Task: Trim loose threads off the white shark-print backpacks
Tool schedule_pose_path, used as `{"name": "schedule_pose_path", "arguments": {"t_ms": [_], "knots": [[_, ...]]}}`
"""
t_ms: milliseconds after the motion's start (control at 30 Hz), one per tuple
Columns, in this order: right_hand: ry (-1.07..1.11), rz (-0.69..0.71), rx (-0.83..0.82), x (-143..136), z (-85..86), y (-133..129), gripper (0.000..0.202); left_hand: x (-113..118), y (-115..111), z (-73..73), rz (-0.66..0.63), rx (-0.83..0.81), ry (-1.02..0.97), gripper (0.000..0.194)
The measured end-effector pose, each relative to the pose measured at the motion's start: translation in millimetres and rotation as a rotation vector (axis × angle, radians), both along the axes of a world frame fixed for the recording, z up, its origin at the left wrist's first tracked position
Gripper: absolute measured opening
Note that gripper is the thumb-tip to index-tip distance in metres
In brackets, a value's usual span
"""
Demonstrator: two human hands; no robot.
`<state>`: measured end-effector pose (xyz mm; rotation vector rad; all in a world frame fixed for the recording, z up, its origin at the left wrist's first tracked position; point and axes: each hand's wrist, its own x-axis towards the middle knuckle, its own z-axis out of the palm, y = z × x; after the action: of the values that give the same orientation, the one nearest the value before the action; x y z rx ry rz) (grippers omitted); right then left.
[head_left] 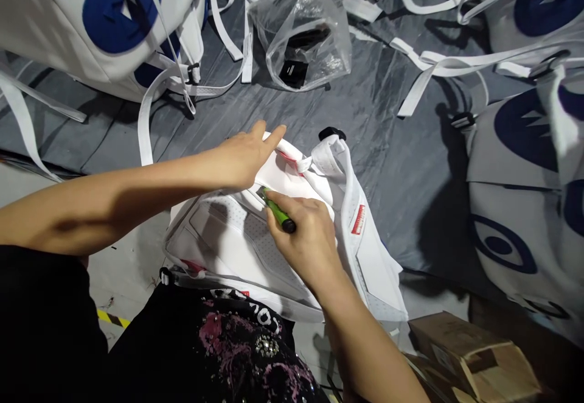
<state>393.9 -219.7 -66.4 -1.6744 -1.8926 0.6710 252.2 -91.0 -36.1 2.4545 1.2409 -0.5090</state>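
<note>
A white backpack lies across the near edge of the table, with its mesh back panel and straps facing up. My left hand rests on its upper edge, the fingers stretched out and apart. In my right hand is a slim green tool with a black end and a dark tip. That tip touches the white fabric just below my left hand; its exact kind is unclear. To the right runs a padded shoulder strap with a red label.
A clear plastic bag holding black pieces sits at the back centre. White-and-blue backpacks stand at the left and right, their loose straps trailing over the grey-covered table. Below right is an open cardboard box.
</note>
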Motion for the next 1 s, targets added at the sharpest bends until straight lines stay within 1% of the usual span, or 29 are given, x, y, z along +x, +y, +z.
{"name": "schedule_pose_path", "arguments": {"t_ms": [100,133,233,367,400,500,567,633,667,767,900,1000], "knots": [[0.125,0.055,-0.026,0.8,-0.5,0.9,0.033,0.2,-0.7,0.8,-0.002,0.000,0.001,0.111],[0.126,0.052,-0.038,1.4,-0.7,1.1,0.033,0.4,-1.0,1.2,0.000,0.000,0.005,0.110],[0.041,-0.013,-0.020,2.9,-0.8,1.3,0.032,1.3,-1.9,2.5,0.003,0.012,0.018,0.110],[0.160,0.067,-0.038,3.2,-1.0,1.9,0.032,2.2,-2.4,3.4,-0.002,0.034,0.030,0.109],[0.153,0.067,-0.045,3.0,-1.3,1.9,0.032,2.2,-2.5,3.2,-0.003,0.036,0.031,0.108],[0.050,0.007,-0.006,2.0,-2.7,2.4,0.032,1.7,-2.2,1.2,-0.013,0.036,0.026,0.107],[0.094,0.035,0.016,2.0,-3.4,3.5,0.032,1.2,-1.8,-0.6,-0.016,0.036,0.022,0.107],[0.154,0.084,-0.001,3.6,-3.2,4.6,0.032,0.9,-1.6,-1.7,-0.012,0.036,0.016,0.105],[0.145,0.085,-0.015,5.0,-2.8,4.7,0.032,0.9,-1.6,-1.8,-0.011,0.036,0.012,0.105],[0.051,0.030,-0.023,8.7,-1.3,3.8,0.031,1.2,-2.3,-0.3,-0.009,0.037,0.011,0.105],[0.143,0.080,-0.033,8.5,-2.3,3.5,0.031,0.8,-3.7,2.0,-0.008,0.043,0.013,0.104],[0.148,0.057,-0.018,7.1,-4.5,6.4,0.032,0.1,-3.9,1.9,-0.013,0.047,0.002,0.103]]}}
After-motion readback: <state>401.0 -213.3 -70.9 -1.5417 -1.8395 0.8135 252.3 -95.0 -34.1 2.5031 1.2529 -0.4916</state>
